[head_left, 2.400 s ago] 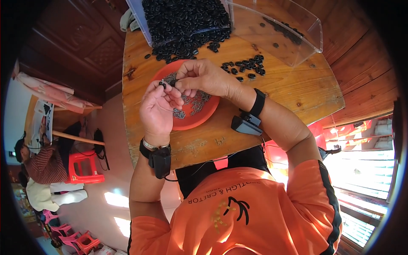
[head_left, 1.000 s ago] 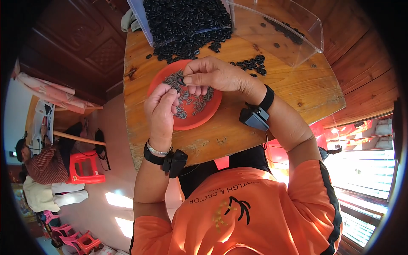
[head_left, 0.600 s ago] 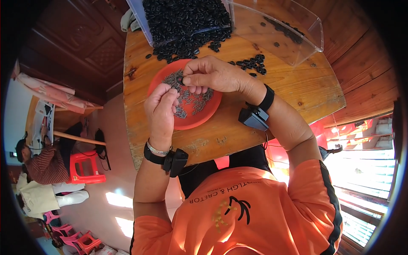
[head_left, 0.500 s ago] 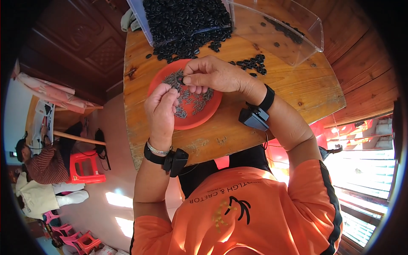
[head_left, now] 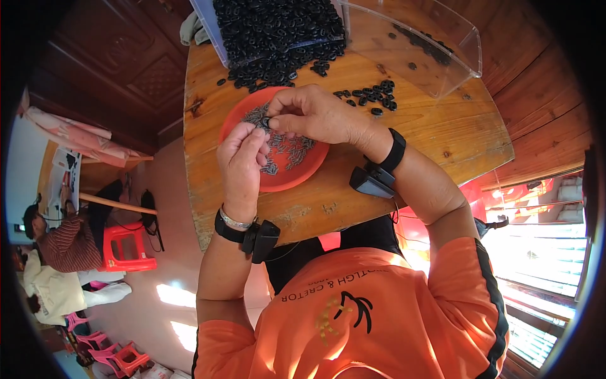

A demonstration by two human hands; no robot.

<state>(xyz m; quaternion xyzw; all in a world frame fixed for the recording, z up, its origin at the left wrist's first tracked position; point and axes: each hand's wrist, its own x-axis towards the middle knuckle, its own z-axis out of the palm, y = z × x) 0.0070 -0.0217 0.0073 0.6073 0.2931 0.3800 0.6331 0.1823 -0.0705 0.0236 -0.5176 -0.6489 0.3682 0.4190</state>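
Over a red plastic dish [head_left: 309, 169] my two hands meet, fingertips almost touching. A small black oval piece [head_left: 266, 122] sits in the pinch of my right hand [head_left: 322, 114], its thumb and forefinger closed. My left hand [head_left: 242, 158] is pinched against the near side of that piece; whatever its fingertips hold is hidden. Lots of small grey metal pins or screws [head_left: 295, 151] lie heaped in the dish, partly covered by my hands.
Behind the dish, a clear bin [head_left: 210, 28] tipped toward me spills black oval pieces [head_left: 278, 38] onto the wooden table [head_left: 454, 132]. Several loose ovals [head_left: 377, 95] lie right of the dish, near a transparent tray [head_left: 435, 82]. At far left, another person [head_left: 69, 243] sits by a red stool [head_left: 129, 247].
My right hand has brought the black oval piece slightly left and down to my left fingertips, closing the small gap between them. My left hand has barely moved.
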